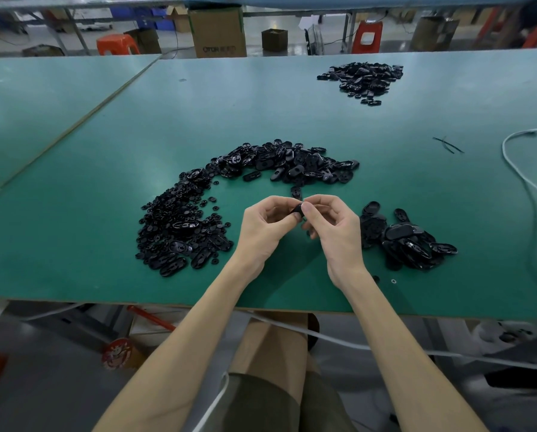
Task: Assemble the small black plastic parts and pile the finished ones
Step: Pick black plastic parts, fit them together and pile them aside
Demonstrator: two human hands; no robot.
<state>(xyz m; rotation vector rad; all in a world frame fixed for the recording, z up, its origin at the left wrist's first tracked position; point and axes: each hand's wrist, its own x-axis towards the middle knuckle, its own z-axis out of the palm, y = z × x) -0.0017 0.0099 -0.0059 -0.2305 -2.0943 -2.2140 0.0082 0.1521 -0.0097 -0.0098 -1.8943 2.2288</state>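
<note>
Head view: both hands on one black part (298, 210).
Left hand (267, 227) and right hand (332, 227) fingers pinch it, above tabletop (105, 151), between parts piles.

Left hand (261, 229) and right hand (338, 232) bare; forearms (395, 338) bare. Dark olive-grey shorts (261, 405) worn.

Soft, even light lay on the matte green tabletop (105, 213), with pale sheen toward the upper frame; the frame's edges bowed, wide-angle, and the far background blurred.
</note>
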